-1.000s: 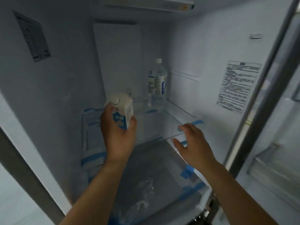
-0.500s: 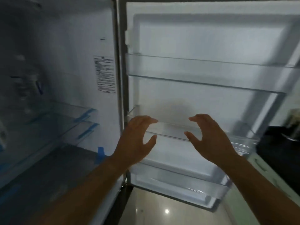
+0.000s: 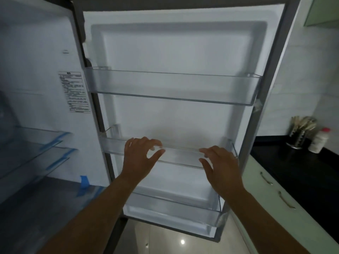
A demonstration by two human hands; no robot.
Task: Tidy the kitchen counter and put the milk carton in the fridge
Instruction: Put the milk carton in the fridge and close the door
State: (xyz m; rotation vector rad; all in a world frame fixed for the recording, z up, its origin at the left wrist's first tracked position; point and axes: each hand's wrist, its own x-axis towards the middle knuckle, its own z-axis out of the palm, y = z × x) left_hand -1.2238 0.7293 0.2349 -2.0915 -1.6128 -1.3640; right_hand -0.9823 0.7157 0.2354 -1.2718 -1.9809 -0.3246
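Left hand (image 3: pixel 140 156) and right hand (image 3: pixel 222 166) both empty, fingers loosely spread, reaching at middle door shelf (image 3: pixel 180 154) of open fridge door (image 3: pixel 176 52).

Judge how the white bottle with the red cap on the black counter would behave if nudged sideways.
The white bottle stands upright, tall and narrow, so it would probably tip rather than slide. It looks like plastic, so likely light. The utensil holder close beside it might stop a fall that way.
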